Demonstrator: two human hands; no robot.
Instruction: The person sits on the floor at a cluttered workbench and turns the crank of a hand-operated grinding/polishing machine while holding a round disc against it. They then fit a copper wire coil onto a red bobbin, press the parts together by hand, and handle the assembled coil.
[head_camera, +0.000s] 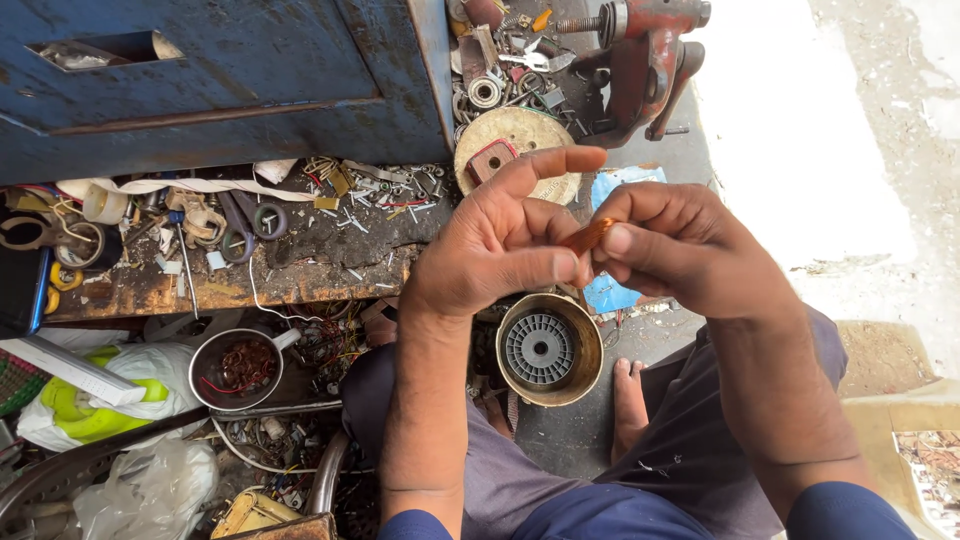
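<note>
Pinching a small copper-coloured piece between them, the left hand and right hand each keep a narrow grip on its ends. It looks light, thin and likely bendable, best held by the tips. Just below sits a brass-coloured round housing. Left and above, the cluttered desk crowds in; open floor lies right.

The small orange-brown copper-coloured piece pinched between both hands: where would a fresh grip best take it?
Probably at the exposed middle of the small orange-brown piece, from above. It lies slanted between the left hand and the right hand, whose fingertips cover both ends, so only that short middle stretch shows bare.
</note>
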